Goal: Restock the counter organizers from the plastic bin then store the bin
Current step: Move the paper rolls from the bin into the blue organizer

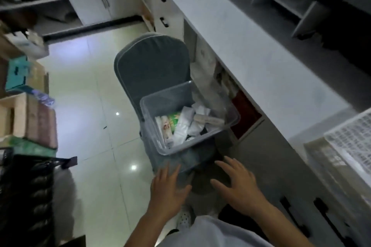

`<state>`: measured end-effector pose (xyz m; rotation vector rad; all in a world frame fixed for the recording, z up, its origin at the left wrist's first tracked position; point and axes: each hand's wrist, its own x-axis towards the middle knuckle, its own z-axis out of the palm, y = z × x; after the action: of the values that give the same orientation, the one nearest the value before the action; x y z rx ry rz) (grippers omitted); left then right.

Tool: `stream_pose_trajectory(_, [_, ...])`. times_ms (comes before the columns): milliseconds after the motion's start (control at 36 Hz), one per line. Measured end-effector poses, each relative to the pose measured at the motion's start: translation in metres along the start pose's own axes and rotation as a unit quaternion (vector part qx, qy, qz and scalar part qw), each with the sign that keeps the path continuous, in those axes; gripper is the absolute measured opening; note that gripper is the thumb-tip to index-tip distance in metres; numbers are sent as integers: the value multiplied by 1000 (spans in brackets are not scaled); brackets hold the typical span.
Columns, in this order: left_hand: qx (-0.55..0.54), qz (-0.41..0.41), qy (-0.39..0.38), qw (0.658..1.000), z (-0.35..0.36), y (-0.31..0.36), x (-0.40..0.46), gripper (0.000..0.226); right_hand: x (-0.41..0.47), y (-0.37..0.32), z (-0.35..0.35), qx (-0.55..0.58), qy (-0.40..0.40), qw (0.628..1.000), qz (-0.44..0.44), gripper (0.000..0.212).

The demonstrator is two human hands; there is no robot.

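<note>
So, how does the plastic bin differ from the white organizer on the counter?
The plastic bin is clear with smooth walls; the white organizer has lattice walls. The bin sits low on the grey chair; the organizer stands on the counter. The bin holds packets; the organizer's contents cannot be seen. Neither is touched by a hand.

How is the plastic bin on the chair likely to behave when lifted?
The bin probably feels light: only thin packets inside. Its thin clear walls may flex. It sits near the chair seat's front edge, so a push might tip it.

Clear plastic bin (186, 124): upright on grey chair seat (152, 66), beside the tabletop (251, 50). Holds loose white sachets (184, 124) and one green packet (174, 117).
</note>
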<state>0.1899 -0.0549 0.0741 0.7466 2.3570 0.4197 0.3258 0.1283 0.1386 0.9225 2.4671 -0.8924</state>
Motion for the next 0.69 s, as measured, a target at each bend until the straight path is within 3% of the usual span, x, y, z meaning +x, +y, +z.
stream_pose_trajectory(194, [-43, -60, -31, 997, -6, -12, 24, 78, 58, -15, -11, -43, -39, 998, -17, 67])
stream_pose_trajectory(528, [-20, -138, -14, 990, -54, -11, 119, 75, 219, 2, -51, -2, -69, 997, -35, 62])
stream_pose_trajectory(694, [22, -145, -64, 987, -54, 1, 174, 75, 275, 36, -34, -56, -156, 986, -28, 59])
